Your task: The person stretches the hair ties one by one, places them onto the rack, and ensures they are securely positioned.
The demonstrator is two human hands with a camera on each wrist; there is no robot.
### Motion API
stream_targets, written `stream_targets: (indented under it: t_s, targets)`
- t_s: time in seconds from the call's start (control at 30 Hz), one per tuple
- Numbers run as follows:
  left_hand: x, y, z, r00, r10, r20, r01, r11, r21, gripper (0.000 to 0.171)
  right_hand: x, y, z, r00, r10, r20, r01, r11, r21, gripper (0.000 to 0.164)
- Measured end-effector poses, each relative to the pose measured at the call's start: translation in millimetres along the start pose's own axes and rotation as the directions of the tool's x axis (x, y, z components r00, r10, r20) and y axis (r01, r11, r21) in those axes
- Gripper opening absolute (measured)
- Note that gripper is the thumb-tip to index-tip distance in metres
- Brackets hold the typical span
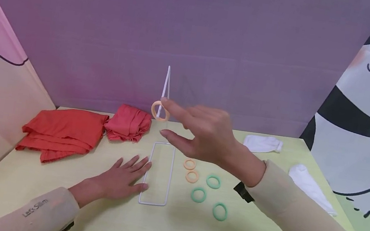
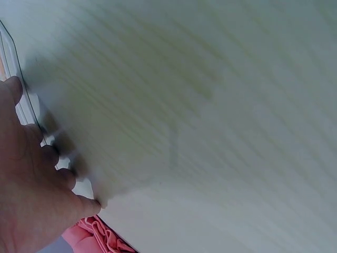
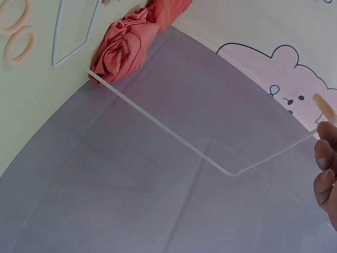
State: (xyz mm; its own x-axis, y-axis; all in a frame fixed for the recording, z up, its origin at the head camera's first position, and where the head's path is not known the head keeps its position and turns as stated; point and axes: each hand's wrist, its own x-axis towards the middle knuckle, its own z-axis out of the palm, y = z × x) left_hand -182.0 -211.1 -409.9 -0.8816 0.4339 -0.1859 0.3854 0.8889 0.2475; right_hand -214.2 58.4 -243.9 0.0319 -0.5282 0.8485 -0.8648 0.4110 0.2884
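A white wire stand has a rectangular base frame point(image 1: 170, 176) on the table and an upright part whose top arm point(image 1: 165, 85) points toward me. An orange ring point(image 1: 153, 110) is at the front end of that arm, which shows through its opening. My right hand point(image 1: 209, 132) is raised beside it, index fingertip at the ring's top edge and thumb spread apart below. The right wrist view shows this ring point(image 3: 322, 105) edge-on by the fingertips. My left hand point(image 1: 122, 179) rests flat with spread fingers, thumb and fingertips over the base's left side.
Right of the base lie two orange rings point(image 1: 191, 182) and three green rings point(image 1: 197, 201). Red cloth point(image 1: 65, 130) and a bunched red cloth point(image 1: 128, 123) lie at the back left. Two white socks point(image 1: 309, 188) are on the right. A purple curtain point(image 1: 207, 55) hangs behind the table.
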Motion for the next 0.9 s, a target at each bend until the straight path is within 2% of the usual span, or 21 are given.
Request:
stream_targets:
  t_s: [0.17,0.3,0.43,0.73,0.9]
  targets:
    - [1.5,-1.7,2.0,1.0,0.001,-0.002,-0.001,1.0,0.0,0.078,9.7,3.0,11.7,1.0,-0.017,-0.02,0.016,0.997,-0.069,0.037]
    - [1.7,-2.2,3.5,1.0,0.0,0.004,0.0,1.0,-0.004,0.079,12.9,13.3,21.7,0.999,-0.017,-0.038,0.013,0.994,-0.107,0.029]
    - [1.8,-2.7,4.7,1.0,0.005,-0.004,-0.005,1.0,-0.001,0.078,13.7,25.1,29.4,1.0,-0.008,-0.02,0.005,0.988,-0.154,0.026]
    - [2.7,-3.0,5.3,1.0,0.011,-0.018,-0.011,1.0,0.003,0.077,17.5,50.1,42.3,0.995,0.097,-0.029,-0.101,0.969,-0.225,0.027]
    - [4.4,-7.4,11.3,1.0,0.006,-0.028,-0.006,1.0,0.013,0.078,14.3,57.6,37.5,0.985,0.17,0.016,-0.164,0.969,-0.187,0.036]
